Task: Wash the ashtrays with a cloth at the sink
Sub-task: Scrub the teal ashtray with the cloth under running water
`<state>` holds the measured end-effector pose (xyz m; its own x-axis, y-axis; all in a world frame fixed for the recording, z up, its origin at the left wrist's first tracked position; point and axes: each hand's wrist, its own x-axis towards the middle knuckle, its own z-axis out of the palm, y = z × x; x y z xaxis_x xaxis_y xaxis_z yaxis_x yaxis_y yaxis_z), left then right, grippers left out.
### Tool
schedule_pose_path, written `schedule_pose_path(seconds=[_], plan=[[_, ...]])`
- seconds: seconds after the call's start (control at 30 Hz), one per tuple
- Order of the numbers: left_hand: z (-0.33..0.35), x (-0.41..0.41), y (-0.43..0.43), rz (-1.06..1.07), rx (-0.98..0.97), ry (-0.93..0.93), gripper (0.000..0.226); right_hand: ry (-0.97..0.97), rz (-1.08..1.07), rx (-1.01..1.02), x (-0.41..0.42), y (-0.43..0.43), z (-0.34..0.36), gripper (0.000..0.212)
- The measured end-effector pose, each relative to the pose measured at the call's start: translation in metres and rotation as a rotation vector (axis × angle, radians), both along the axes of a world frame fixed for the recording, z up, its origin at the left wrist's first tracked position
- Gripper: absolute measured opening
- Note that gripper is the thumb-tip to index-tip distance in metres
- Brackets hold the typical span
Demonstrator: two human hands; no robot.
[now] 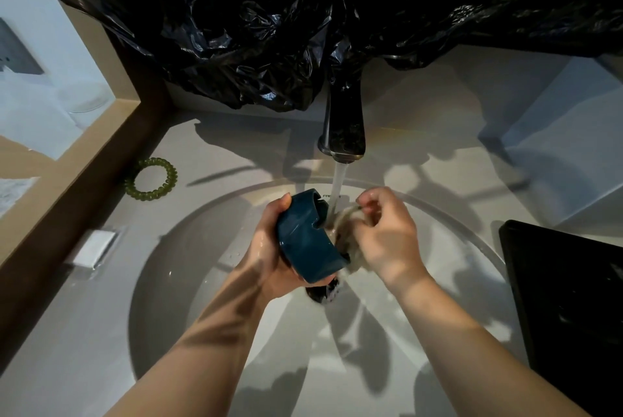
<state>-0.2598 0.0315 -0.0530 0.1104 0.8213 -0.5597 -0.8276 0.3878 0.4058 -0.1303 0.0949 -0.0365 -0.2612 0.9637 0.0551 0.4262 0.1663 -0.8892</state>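
A dark blue ashtray (305,241) with notched rim is tipped on its side over the round white sink (175,268). My left hand (266,248) grips it from underneath and behind. My right hand (384,234) pinches a wet pale cloth (344,217) against the ashtray's open face. Water runs from the dark faucet (344,126) straight onto the cloth and the ashtray's rim. The drain (323,292) shows just below the ashtray.
A green spiral hair tie (151,179) lies on the counter at the left. A small white wrapped bar (94,248) sits near the sink's left rim. A black tray (569,308) stands at the right. Black plastic sheeting (303,12) hangs behind the faucet.
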Motion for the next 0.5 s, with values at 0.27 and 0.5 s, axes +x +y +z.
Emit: schedule_pose_path(seconds=[0.27, 0.5], plan=[[-0.005, 0.000, 0.002, 0.031, -0.037, 0.029, 0.063, 0.253, 0.262, -0.393, -0.001, -0.007, 0.013, 0.029], [-0.009, 0.005, 0.000, -0.038, 0.051, 0.060, 0.060, -0.137, 0.306, -0.537, -0.009, -0.013, 0.012, 0.028]])
